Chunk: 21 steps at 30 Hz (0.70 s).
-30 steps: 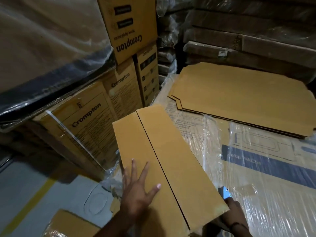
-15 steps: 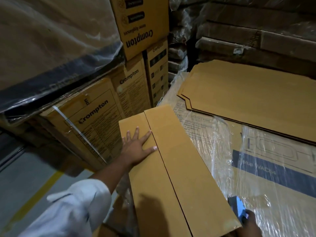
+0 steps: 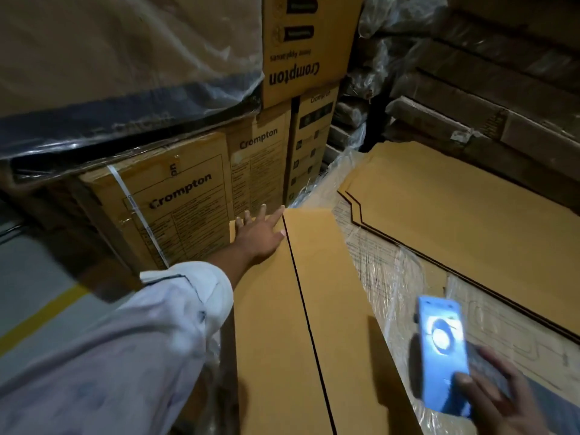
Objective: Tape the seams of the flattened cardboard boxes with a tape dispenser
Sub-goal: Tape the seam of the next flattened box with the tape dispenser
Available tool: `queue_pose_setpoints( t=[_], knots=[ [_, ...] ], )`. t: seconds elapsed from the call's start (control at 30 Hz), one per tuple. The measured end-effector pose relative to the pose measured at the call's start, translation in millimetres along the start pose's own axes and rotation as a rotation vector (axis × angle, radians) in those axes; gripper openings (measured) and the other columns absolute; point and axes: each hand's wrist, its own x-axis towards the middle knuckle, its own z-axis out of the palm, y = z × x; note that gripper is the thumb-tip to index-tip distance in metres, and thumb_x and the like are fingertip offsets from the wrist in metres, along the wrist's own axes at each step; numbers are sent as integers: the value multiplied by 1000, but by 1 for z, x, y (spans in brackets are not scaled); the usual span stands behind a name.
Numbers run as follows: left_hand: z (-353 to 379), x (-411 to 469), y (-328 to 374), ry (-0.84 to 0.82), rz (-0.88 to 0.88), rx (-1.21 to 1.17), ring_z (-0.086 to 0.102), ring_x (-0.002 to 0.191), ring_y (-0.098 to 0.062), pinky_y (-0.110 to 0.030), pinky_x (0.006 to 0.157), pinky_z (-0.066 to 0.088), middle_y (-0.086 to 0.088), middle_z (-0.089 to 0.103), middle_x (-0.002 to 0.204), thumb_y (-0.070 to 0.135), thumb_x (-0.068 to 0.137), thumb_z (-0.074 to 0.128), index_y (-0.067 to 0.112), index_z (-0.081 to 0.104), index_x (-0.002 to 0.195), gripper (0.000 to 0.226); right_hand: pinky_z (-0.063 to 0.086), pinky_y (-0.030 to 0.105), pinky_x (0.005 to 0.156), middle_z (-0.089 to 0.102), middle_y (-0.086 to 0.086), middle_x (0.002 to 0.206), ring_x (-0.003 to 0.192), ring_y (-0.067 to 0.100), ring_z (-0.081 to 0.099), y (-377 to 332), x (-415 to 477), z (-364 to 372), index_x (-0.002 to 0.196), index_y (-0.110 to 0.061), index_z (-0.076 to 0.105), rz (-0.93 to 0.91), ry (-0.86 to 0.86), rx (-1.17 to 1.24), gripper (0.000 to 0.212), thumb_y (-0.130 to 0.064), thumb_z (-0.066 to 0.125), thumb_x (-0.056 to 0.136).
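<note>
Several "Crompton" cartons (image 3: 180, 196) beside flattened box (image 3: 329, 309)

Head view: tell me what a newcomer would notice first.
The bright blue tape dispenser, gripped in the right hand at lower right, stands out most. In the centre, the flattened cardboard box shows a dark seam, with the left hand pressing flat on its far end. Crompton cartons are stacked behind at left.

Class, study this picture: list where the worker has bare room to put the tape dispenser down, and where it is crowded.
Free: the flattened carton, from its seam to its right edge; also the plastic-wrapped strip between that edge and the stacked cardboard sheets. Crowded: the far left, where the left hand presses beside the Crompton boxes.
</note>
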Motion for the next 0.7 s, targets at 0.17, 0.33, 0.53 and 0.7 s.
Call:
queue_pose_setpoints(
  t=[0.17,0.33,0.53,0.7],
  knots=[
    [0,1,-21,-87,40,289,18,156,-48,-65,123,17,-6,18,175,78,100,20,48,-3,165,75,56,30,77,78,15,102,95,17,75,23,-1,91,130,-34,58,138,-332,-112,58,7,65,89],
    [6,-49,-18,-120,-93,270,14,157,-47,-61,123,17,-14,13,175,77,101,23,45,-8,165,78,53,21,87,78,7,89,98,15,72,44,10,153,138,-27,50,61,-482,-212,59,11,58,94],
    [22,-120,-23,-163,-329,207,22,152,-46,-58,116,26,-21,16,171,77,101,21,43,-18,163,81,52,26,88,69,14,84,88,15,67,54,27,174,134,-31,54,17,-593,-309,55,8,59,95],
    [17,-165,-30,-3,-360,-64,29,146,-42,-54,117,34,-15,20,164,55,106,45,30,16,166,72,48,38,89,65,7,83,86,21,64,62,18,167,136,-37,53,-15,-662,-383,51,-4,63,98]
  ],
)
